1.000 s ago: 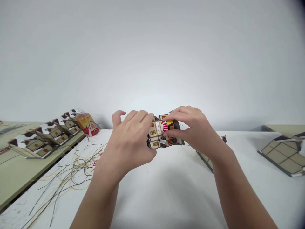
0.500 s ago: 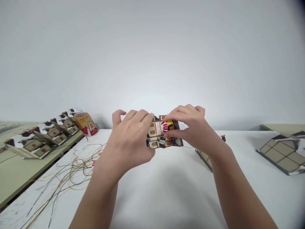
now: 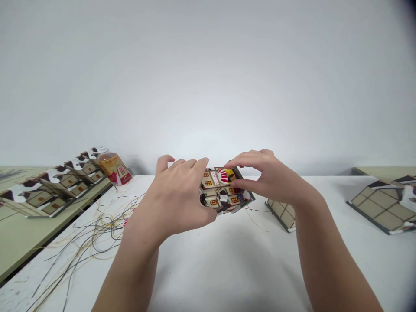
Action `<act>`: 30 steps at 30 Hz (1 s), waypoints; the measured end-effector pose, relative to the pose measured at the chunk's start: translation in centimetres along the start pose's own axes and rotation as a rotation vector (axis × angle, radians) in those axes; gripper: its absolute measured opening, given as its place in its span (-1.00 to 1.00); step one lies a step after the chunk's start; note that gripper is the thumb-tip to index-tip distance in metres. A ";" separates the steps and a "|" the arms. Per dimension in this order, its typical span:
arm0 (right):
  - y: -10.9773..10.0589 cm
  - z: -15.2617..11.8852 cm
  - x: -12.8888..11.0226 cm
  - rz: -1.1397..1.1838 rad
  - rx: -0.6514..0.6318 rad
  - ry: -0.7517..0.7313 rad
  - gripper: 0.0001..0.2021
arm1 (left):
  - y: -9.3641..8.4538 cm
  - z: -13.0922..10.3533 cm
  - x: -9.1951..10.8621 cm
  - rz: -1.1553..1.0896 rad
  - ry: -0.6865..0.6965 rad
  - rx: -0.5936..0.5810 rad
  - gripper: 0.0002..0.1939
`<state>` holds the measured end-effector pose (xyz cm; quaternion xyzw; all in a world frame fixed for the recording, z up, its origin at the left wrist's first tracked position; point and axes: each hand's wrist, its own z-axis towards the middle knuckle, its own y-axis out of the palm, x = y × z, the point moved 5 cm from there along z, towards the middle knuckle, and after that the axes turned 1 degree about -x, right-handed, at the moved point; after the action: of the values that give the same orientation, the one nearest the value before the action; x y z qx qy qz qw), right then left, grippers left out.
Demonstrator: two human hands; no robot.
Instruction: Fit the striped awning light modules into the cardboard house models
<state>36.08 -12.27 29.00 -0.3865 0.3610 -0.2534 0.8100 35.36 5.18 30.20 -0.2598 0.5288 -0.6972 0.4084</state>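
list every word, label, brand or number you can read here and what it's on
"GIFT SHOP", probably: blurred and turned sideways, on the white sign of the small cream model house with a dark base.
Unreadable: marks on the orange-and-red label of the clear plastic bottle with a white cap, too small.
No other text can be made out.

White table (image 3: 208,277): loose wires (image 3: 97,226) left, model houses (image 3: 378,206) right. Greenish table (image 3: 19,242): house row (image 3: 40,200).

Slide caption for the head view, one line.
Left hand holds a model house, right hand at its striped awning; loose wires lie left on the white table.
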 end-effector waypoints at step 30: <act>0.6 0.6 1.4 0.403 -0.046 0.021 -0.74 | -0.6 -0.2 0.0 -0.027 0.067 -0.032 -0.33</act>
<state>37.50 -12.66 28.22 -0.3223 0.4450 -0.0818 0.8316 35.04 5.29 30.68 -0.2498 0.5497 -0.7023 0.3770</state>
